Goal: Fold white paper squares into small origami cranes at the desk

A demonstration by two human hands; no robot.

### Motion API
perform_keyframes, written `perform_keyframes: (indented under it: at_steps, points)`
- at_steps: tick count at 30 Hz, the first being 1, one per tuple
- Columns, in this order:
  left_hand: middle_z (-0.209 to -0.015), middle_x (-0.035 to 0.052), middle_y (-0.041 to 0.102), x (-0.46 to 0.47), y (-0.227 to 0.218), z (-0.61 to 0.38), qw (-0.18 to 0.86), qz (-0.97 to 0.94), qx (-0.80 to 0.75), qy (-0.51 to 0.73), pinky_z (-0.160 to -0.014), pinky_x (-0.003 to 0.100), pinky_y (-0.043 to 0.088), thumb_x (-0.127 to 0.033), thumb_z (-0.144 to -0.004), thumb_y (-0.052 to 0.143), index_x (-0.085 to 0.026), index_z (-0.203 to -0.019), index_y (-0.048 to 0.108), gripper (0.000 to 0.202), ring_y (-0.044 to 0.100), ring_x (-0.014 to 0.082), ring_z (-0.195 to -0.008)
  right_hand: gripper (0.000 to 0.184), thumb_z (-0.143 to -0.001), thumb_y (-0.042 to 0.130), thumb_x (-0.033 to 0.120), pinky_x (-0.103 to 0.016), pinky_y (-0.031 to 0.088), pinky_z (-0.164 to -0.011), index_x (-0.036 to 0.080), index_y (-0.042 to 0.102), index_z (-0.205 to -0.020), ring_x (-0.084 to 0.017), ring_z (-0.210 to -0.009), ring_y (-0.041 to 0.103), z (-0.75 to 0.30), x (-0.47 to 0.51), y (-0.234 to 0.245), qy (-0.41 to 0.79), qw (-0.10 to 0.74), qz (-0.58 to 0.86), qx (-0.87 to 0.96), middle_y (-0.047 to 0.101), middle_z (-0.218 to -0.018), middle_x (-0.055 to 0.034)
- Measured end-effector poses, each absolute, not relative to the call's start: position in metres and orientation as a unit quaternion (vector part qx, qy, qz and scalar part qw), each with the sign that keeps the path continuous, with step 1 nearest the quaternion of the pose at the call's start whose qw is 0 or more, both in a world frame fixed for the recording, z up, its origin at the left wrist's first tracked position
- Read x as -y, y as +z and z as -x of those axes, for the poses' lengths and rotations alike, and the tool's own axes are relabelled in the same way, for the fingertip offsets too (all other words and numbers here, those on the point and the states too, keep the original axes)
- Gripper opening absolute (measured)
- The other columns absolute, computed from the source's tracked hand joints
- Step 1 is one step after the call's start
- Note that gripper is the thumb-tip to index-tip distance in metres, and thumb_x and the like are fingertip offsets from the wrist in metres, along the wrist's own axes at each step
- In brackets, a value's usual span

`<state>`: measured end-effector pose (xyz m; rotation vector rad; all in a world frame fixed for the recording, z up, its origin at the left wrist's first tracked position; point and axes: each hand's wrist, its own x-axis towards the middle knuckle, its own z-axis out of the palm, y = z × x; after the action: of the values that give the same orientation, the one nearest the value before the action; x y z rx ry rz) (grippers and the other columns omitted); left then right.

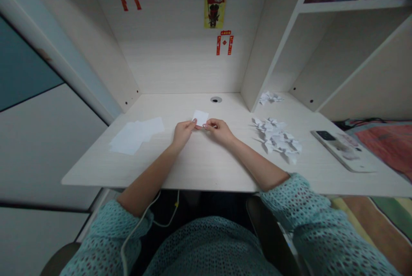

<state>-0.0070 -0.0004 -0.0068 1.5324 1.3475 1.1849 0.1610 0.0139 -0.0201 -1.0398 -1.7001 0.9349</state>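
I pinch a small white paper square (201,117) between my left hand (183,132) and right hand (219,130) at mid-bench (206,164), flat sheets (137,135) toward its left edge, crumpled folded paper shapes (277,138) rightward.

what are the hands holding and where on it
A small white paper square, pinched along its near edge by the left hand and right hand.

- white paper (201,117): bottom edge tucked behind the fingertips of left hand (183,133) and right hand (220,130)
- folded paper pile (277,138), right of the paper: shapes too blurry tbh
- yellow poster (215,4) above the paper: print unreadable
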Motion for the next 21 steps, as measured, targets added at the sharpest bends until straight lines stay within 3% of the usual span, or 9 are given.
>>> perform_keyframes:
  at_steps: [3, 7, 10, 14, 17, 21]
  points:
    - [-0.076, 0.0070, 0.071, 0.003, -0.004, 0.008, 0.317, -0.645, -0.531, 0.448, -0.061, 0.026, 0.037, -0.059, -0.077, 0.049, -0.016, -0.073, 0.072, 0.049, 0.059, 0.0182, -0.069, 0.034, -0.070, 0.061, 0.049, -0.025, 0.040, -0.061, 0.017, 0.061, -0.080, -0.013, -0.065, 0.052, -0.163, -0.016, -0.018, 0.387, 0.497, 0.433, 0.645, 0.060, -0.072, -0.0015]
    - [-0.064, 0.0026, 0.066, 0.012, 0.000, 0.005, 0.214, -0.719, -0.538, 0.384, -0.057, 0.025, 0.031, -0.055, -0.075, 0.055, -0.021, -0.067, 0.072, 0.038, 0.053, 0.0151, -0.059, 0.051, -0.065, 0.067, 0.045, -0.025, 0.044, -0.064, 0.021, 0.057, -0.109, -0.014, -0.071, 0.057, -0.166, -0.014, -0.011, 0.418, 0.545, 0.397, 0.609, 0.064, -0.084, -0.0031]
    - [-0.057, 0.0012, 0.061, 0.017, 0.001, 0.003, 0.182, -0.743, -0.530, 0.367, -0.054, 0.025, 0.027, -0.053, -0.073, 0.058, -0.021, -0.059, 0.069, 0.037, 0.047, 0.0134, -0.054, 0.042, -0.067, 0.065, 0.043, -0.026, 0.043, -0.063, 0.020, 0.063, -0.102, -0.015, -0.069, 0.058, -0.166, -0.011, -0.007, 0.427, 0.522, 0.381, 0.633, 0.065, -0.078, -0.0032]
    - [-0.054, -0.0006, 0.057, 0.014, 0.000, 0.001, 0.242, -0.717, -0.531, 0.381, -0.053, 0.024, 0.028, -0.054, -0.073, 0.057, -0.018, -0.059, 0.066, 0.039, 0.046, 0.0123, -0.054, 0.033, -0.067, 0.066, 0.042, -0.026, 0.041, -0.060, 0.017, 0.067, -0.089, -0.013, -0.062, 0.054, -0.164, -0.009, -0.008, 0.416, 0.529, 0.393, 0.626, 0.063, -0.072, -0.0027]
    - [-0.061, 0.0001, 0.060, 0.009, -0.001, 0.001, 0.323, -0.664, -0.508, 0.443, -0.055, 0.023, 0.033, -0.053, -0.073, 0.058, -0.017, -0.065, 0.066, 0.038, 0.050, 0.0122, -0.057, 0.033, -0.065, 0.067, 0.040, -0.027, 0.042, -0.063, 0.017, 0.064, -0.088, -0.013, -0.064, 0.055, -0.163, -0.009, -0.009, 0.445, 0.538, 0.376, 0.608, 0.062, -0.073, -0.0026]
    - [-0.061, 0.0010, 0.060, 0.003, -0.004, 0.003, 0.340, -0.608, -0.521, 0.493, -0.052, 0.023, 0.033, -0.053, -0.069, 0.062, -0.015, -0.072, 0.069, 0.039, 0.050, 0.0122, -0.057, 0.029, -0.062, 0.069, 0.038, -0.024, 0.039, -0.058, 0.019, 0.052, -0.076, -0.009, -0.057, 0.050, -0.157, -0.004, -0.011, 0.477, 0.498, 0.355, 0.631, 0.055, -0.065, 0.0030]
